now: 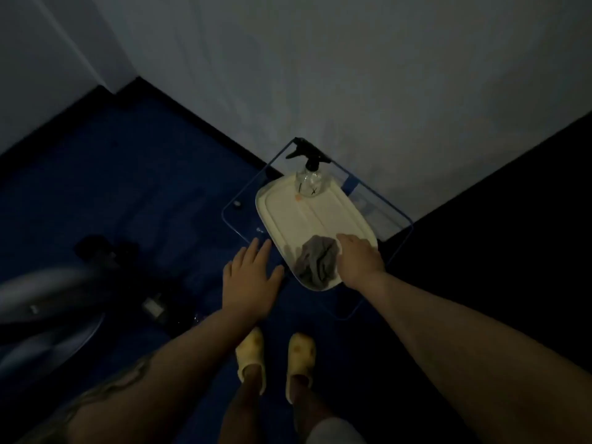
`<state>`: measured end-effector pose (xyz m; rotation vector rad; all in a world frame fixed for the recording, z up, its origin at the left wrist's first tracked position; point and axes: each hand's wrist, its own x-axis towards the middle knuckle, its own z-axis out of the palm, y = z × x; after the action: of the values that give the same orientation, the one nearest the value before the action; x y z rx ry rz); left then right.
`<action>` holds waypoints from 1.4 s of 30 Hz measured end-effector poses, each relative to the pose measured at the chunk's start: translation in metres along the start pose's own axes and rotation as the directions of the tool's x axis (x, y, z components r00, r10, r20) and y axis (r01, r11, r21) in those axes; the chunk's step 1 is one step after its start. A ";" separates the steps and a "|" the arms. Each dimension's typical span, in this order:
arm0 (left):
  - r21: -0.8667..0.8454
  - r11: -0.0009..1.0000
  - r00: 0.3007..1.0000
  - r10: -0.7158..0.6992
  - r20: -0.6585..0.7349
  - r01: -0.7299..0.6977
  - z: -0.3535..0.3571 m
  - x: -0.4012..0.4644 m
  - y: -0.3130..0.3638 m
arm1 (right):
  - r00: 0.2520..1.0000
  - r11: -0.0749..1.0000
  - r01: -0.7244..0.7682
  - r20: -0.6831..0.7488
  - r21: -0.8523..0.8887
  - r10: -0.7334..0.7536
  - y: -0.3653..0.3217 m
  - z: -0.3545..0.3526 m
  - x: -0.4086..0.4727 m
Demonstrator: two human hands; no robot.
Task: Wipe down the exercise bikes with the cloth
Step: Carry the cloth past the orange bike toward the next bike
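Left hand (248, 283) spread open; right hand (358, 261) on grey cloth (315, 262), grip unclear; cream tray (307, 216), blue floor (128, 187).

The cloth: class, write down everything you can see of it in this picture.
The cloth is grey, soft-looking fabric, crumpled into a loose heap with dark folds. It lies at the near end of a cream tray, which sits on a clear table. The right hand rests against its right edge, fingers touching it; whether it is gripped cannot be told. The left hand is apart, open. A spray bottle stands at the tray's far end.
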<state>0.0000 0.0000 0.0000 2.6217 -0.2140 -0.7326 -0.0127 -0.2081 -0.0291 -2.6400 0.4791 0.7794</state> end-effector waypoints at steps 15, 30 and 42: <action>-0.116 0.960 0.967 -0.252 0.034 0.254 0.032 0.001 -0.056 | 0.968 0.989 0.131 -0.209 -0.064 -0.142 -0.009 0.027 0.055; -0.530 0.670 0.683 -0.699 -0.214 0.520 -0.027 -0.178 -0.144 | 0.713 0.716 0.698 0.069 0.026 -0.698 -0.202 0.026 -0.093; -0.789 0.331 0.330 -0.928 -0.173 0.517 0.021 -0.429 -0.288 | 0.423 0.436 0.899 0.169 0.046 -0.890 -0.368 0.186 -0.291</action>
<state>-0.3650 0.3612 0.0599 1.9694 1.4096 -0.0468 -0.1768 0.2573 0.0740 -2.2917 -0.9988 0.5960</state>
